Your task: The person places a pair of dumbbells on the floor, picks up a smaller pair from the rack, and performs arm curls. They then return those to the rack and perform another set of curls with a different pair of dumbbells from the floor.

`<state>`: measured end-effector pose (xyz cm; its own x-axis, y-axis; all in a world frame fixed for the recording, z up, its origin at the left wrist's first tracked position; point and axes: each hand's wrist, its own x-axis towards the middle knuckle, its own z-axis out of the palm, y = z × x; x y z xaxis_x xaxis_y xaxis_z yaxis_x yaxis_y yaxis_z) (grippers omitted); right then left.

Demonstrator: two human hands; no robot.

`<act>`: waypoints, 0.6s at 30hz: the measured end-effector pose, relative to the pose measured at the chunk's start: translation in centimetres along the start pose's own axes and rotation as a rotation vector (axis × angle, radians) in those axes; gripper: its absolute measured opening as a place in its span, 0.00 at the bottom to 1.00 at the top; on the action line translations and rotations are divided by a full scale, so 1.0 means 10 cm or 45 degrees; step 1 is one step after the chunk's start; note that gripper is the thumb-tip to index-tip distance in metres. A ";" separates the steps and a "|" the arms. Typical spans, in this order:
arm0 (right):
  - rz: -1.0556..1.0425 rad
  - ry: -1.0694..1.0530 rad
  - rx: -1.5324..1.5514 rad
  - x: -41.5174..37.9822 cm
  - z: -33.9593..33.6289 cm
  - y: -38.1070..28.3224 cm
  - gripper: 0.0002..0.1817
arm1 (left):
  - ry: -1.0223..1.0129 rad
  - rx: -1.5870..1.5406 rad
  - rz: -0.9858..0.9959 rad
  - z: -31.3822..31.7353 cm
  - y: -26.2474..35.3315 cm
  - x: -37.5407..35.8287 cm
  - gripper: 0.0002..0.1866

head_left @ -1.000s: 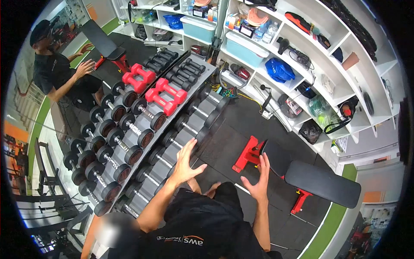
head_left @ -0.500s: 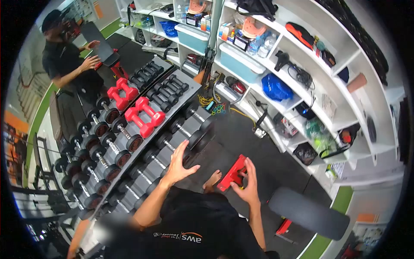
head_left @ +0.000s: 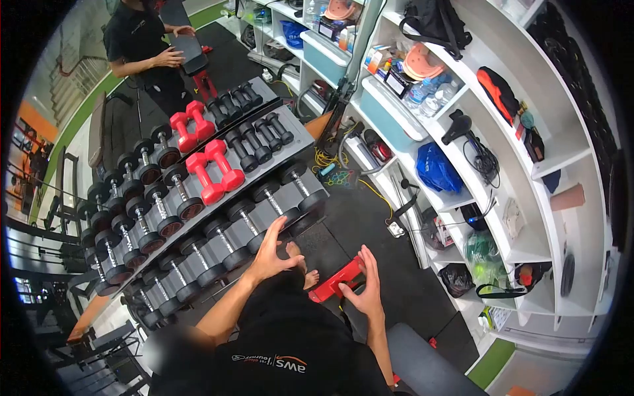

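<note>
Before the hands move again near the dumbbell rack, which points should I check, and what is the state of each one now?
1. Left hand free: ok, fingers spread, holding nothing, just in front of the dumbbell rack.
2. Right hand free: ok, open, above the red bench foot; whether it touches the foot, cannot tell.
3. Bare foot safe: not ok, no shoe, close to the lowest dumbbells.
4. Dumbbells seated on rack: ok, all lie in their rows.
5. Other person away: ok, stands at the far end of the rack.
6. Floor free of cables: not ok, yellow cable lies close ahead.
</note>
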<state>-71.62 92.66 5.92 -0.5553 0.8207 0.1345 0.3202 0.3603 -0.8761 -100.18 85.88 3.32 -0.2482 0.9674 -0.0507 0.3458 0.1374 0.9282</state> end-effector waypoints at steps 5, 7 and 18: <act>-0.069 -0.058 -0.057 0.44 -0.09 -0.07 0.51 | 0.031 -0.006 -0.022 0.07 -0.08 0.34 0.58; -0.076 -0.086 -0.084 0.59 -0.18 -0.05 0.51 | 0.044 -0.024 -0.011 0.12 -0.08 0.51 0.58; -0.036 -0.167 -0.016 1.26 -0.16 0.04 0.52 | 0.065 -0.147 -0.002 -0.07 -0.05 1.17 0.58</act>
<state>-77.27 103.88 7.98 -0.6594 0.7455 0.0967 0.3119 0.3884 -0.8671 -103.91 96.97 2.52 -0.2953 0.9547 -0.0359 0.2395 0.1103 0.9646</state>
